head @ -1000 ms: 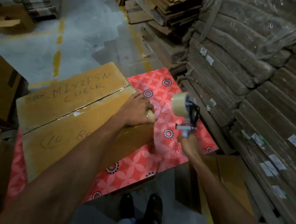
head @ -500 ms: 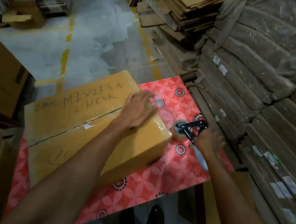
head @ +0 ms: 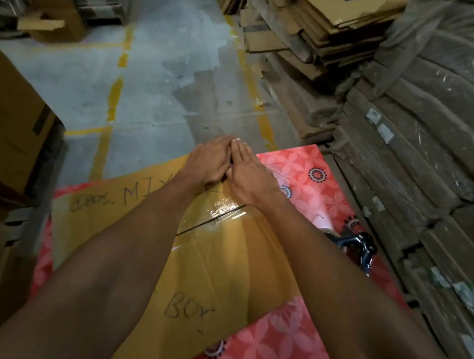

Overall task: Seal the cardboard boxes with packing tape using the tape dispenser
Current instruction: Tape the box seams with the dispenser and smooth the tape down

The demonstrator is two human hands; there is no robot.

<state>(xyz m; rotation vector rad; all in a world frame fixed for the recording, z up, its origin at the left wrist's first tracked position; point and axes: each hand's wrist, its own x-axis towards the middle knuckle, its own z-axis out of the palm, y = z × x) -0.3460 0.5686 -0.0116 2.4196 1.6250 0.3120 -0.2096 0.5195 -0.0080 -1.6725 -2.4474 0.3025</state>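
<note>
floor (head: 163, 91) open beyond box (head: 225, 262) | left hand (head: 209, 163), right hand (head: 248, 174) flat on far edge, fingers (head: 240, 150) straight

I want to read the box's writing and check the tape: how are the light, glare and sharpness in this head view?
Head view: dim, warm light; the tape on the cardboard box throws a small glare patch over the seam; the handwriting is soft and readable only in part; the wide lens bends the frame edges; the tape dispenser lies in shadow.
</note>
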